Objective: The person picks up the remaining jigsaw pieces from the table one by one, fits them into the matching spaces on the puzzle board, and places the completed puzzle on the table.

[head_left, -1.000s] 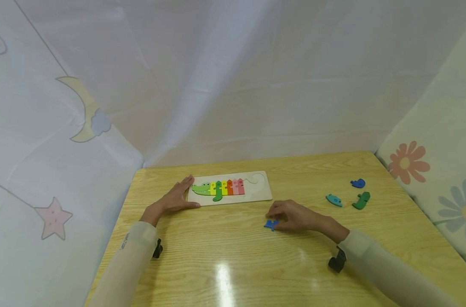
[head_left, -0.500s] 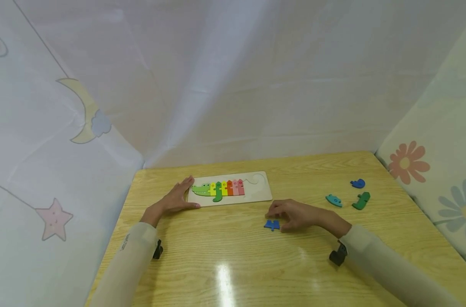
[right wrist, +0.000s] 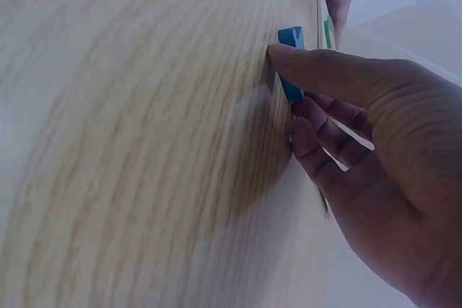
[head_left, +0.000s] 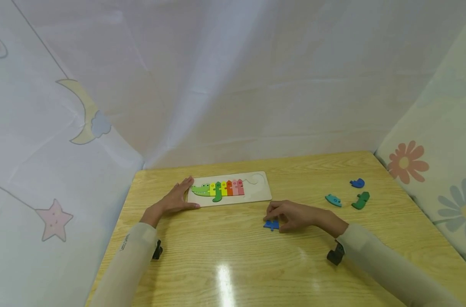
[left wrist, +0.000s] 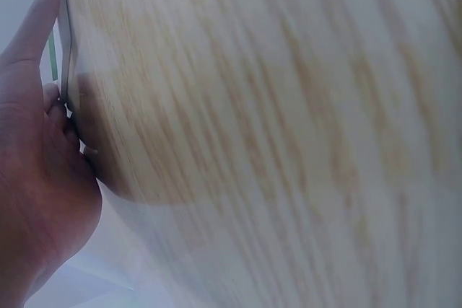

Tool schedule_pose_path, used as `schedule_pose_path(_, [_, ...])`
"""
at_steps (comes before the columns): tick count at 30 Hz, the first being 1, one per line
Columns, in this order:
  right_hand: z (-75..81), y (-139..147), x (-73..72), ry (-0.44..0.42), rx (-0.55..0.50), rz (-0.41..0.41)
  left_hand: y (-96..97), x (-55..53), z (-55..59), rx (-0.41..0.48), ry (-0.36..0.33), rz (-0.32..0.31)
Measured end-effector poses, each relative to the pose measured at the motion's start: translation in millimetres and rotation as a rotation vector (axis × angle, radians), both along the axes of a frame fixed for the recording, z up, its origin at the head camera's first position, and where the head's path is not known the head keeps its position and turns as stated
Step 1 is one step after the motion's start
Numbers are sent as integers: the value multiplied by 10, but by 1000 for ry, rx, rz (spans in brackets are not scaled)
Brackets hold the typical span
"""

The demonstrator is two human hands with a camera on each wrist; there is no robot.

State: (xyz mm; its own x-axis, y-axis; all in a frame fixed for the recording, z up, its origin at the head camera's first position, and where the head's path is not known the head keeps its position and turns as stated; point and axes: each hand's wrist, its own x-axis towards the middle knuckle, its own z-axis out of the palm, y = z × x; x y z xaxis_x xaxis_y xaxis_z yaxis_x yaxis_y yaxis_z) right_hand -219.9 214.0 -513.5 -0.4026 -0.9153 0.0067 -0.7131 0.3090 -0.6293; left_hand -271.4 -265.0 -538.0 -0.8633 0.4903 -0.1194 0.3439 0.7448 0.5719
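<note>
A pale wooden puzzle board point(head_left: 254, 194) lies toward the back of the table, with a crocodile puzzle of coloured pieces point(head_left: 223, 189) set in its left and middle part. My left hand point(head_left: 174, 198) rests at the board's left end, fingers straight and spread, the thumb along its near edge. In front of the board's right end, my right hand point(head_left: 294, 215) holds a blue puzzle piece point(head_left: 271, 225) low at the tabletop. The right wrist view shows the thumb against the blue piece point(right wrist: 291, 37), the other fingers curled behind it.
Off to the right lie a light-blue puzzle piece point(head_left: 334, 200), a dark-green one point(head_left: 361, 200) and a rounded blue one point(head_left: 357, 183). The wooden table point(head_left: 194, 256) meets a hanging white cloth point(head_left: 233, 106) at the back, with patterned cloths at both sides.
The right thumb shifted off the blue piece's face, uncovering more of it and leaving it slightly turned; then the fingers moved slightly left over it. The left hand and board stay put.
</note>
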Motion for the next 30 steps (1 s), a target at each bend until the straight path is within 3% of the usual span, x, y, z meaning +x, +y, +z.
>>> schedule_pose_path(15, [-2, -5, 20, 9, 18, -29, 4, -7, -5, -10, -4, 0])
schedule_pose_path(30, [-114, 44, 11, 34, -84, -77, -6, -21, -34, -10, -11, 6])
